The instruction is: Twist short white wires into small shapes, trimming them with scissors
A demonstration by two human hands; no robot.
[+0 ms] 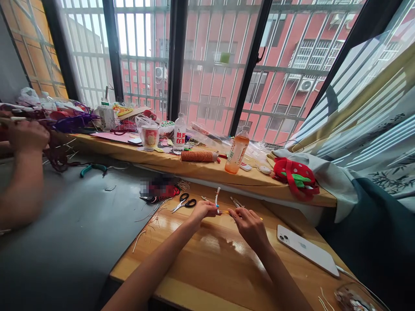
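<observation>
Above the wooden table, my left hand pinches a white cord, whose end sticks up past the fingers. A small blue bit shows on the cord at the fingertips. My right hand is closed on a thin yellow strand or tool, which spans the short gap between both hands; its exact kind is too small to tell. Black-handled scissors lie partly open left of my left hand. Just behind my right hand is a thin metal tool, partly hidden.
A white phone lies right on the table. Cord scraps line its left edge. On the ledge stand an orange drink bottle, a water bottle and a thread spool. Another person's hand is far left, near teal pliers.
</observation>
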